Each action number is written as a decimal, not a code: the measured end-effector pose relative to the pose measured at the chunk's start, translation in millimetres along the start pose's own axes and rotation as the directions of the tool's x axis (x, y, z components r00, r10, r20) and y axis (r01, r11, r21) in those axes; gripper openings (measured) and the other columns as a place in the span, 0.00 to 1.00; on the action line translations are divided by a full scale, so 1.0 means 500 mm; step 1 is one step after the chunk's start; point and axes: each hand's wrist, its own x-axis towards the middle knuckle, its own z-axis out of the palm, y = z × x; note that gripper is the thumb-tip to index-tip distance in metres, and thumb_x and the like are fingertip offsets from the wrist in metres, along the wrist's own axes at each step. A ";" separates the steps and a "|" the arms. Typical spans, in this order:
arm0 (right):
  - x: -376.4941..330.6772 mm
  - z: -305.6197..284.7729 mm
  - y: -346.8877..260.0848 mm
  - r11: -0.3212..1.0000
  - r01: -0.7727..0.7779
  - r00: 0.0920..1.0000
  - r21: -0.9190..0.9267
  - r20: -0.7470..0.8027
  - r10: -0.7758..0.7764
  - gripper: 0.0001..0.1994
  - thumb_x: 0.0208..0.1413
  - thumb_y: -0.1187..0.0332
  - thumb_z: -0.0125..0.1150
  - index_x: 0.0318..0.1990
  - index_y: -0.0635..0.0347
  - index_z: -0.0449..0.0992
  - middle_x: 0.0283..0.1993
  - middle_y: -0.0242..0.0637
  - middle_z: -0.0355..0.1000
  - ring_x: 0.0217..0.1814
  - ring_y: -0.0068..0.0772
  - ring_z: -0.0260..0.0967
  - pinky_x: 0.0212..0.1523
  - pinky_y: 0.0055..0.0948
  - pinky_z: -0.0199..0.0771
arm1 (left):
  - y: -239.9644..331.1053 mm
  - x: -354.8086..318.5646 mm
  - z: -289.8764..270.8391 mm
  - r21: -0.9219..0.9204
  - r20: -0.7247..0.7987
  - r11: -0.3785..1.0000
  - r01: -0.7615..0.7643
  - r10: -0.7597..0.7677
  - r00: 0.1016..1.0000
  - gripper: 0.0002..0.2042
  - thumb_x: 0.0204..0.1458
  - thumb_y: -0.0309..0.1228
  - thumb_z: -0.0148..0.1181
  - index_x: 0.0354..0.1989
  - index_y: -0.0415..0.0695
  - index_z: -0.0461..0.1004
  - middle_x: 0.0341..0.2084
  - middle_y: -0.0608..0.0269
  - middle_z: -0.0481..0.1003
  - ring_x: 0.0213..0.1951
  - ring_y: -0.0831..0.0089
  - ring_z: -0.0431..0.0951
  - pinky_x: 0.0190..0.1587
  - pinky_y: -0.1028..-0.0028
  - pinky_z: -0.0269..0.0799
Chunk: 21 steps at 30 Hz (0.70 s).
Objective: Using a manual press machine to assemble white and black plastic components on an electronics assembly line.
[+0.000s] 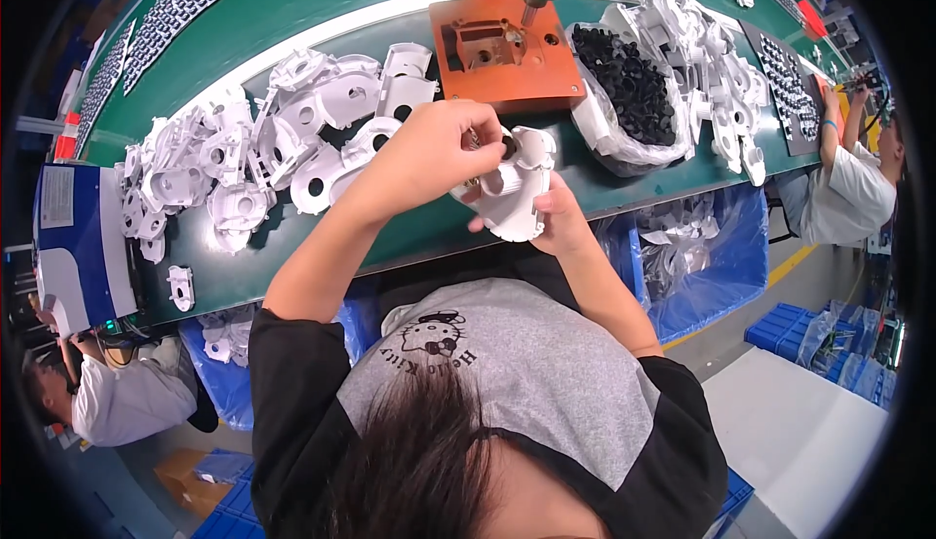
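Right hand [558, 215] cupped under white housing [512, 188], gripping it from below, forearm rising from lower edge. Left hand [439, 149] curled over housing's top, fingertips pinched on something small and dark, too hidden to name. Housing held just short of orange jig [502, 52]. Left of jig, pile of white parts [253, 149]; right of jig, bag of black pieces [629, 86]. Tool above jig cut off by frame.
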 end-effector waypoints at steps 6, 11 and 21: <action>-0.007 -0.031 -0.004 1.000 0.023 0.992 -0.015 -0.122 -0.024 0.44 0.36 0.62 0.64 0.63 0.64 0.50 0.53 0.53 0.64 0.53 0.45 0.67 0.54 0.41 0.69 | -0.015 0.027 -0.043 0.010 -0.125 0.995 -0.102 0.102 0.987 0.06 0.48 0.29 0.56 0.28 0.38 0.71 0.19 0.71 0.67 0.24 0.86 0.63 0.27 0.81 0.59; -0.009 -0.014 -0.035 0.995 0.036 0.999 0.089 -0.044 -0.032 0.46 0.31 0.57 0.59 0.64 0.63 0.49 0.55 0.57 0.62 0.54 0.50 0.66 0.54 0.42 0.68 | -0.111 0.114 -0.164 0.485 -0.471 0.868 0.105 0.158 0.868 0.14 0.50 0.38 0.55 0.35 0.38 0.75 0.23 0.60 0.75 0.26 0.68 0.73 0.35 0.72 0.68; -0.017 -0.014 -0.055 0.985 0.028 0.992 0.173 0.114 -0.049 0.48 0.33 0.62 0.62 0.65 0.61 0.46 0.58 0.57 0.59 0.57 0.54 0.62 0.57 0.46 0.64 | -0.129 0.121 -0.116 0.633 -0.453 0.771 -0.067 0.439 0.776 0.16 0.49 0.36 0.57 0.44 0.42 0.72 0.37 0.52 0.74 0.41 0.60 0.73 0.45 0.66 0.67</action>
